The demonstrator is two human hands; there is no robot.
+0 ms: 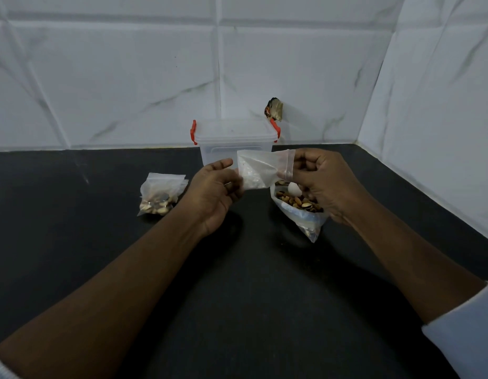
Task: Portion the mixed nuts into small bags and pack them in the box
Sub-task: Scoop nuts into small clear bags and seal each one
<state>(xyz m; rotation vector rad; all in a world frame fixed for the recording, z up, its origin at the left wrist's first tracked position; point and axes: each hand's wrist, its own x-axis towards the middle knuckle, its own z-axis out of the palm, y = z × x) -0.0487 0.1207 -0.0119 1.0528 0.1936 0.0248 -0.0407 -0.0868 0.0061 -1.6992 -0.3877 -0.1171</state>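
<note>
Both hands hold an empty small clear zip bag (257,170) in the air above the counter. My left hand (214,191) pinches its lower left edge, and my right hand (323,181) pinches its zip end at the right. Under my right hand lies a large open bag of mixed nuts (298,207). A filled small bag of nuts (160,196) rests on the counter to the left. Behind the held bag stands a clear plastic box (234,140) with red clips and its lid on.
The dark counter (237,283) meets white marble-look tiled walls at the back and the right. A small dark object (274,109) sticks out of the back wall just right of the box. White sleeves show at both lower corners.
</note>
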